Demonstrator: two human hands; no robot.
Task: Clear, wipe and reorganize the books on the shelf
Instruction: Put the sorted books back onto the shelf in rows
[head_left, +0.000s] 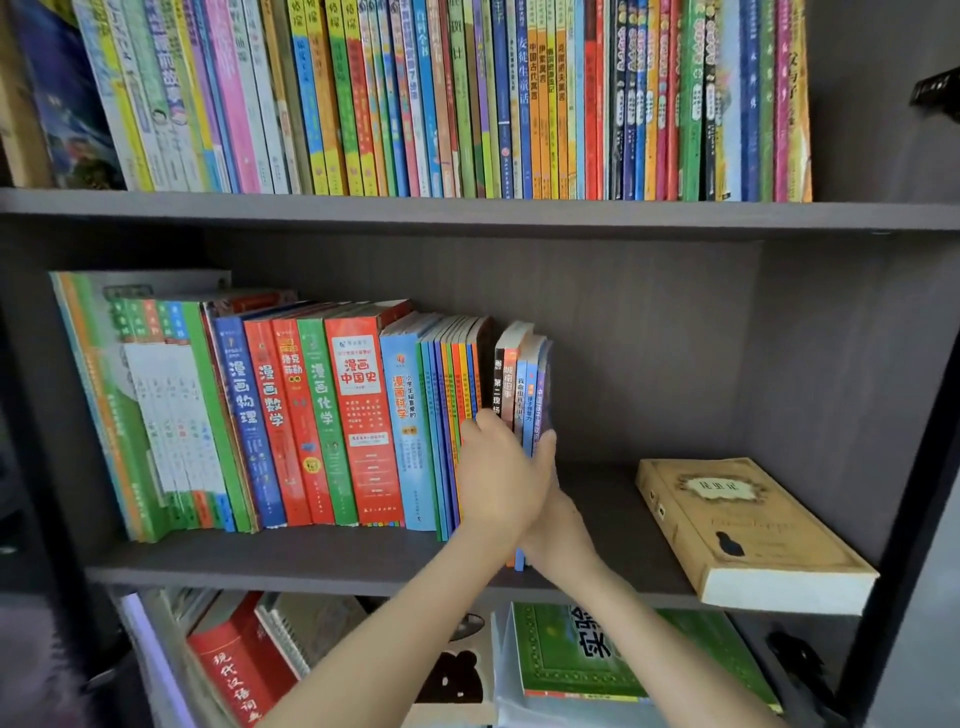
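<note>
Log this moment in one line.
left hand: grips book bundle | right hand: touches it low | middle shelf | yellow book: flat, right

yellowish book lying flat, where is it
Head view: the yellowish book lies flat at the right end of the middle shelf, apart from the upright books to its left.

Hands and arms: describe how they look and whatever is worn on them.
The left hand and right hand are bare: no gloves, and no rings or bracelets show. The left forearm and right forearm are bare too, down to the bottom edge of the picture, with no sleeve, cuff or watch in view. Both arms look slender.
</note>
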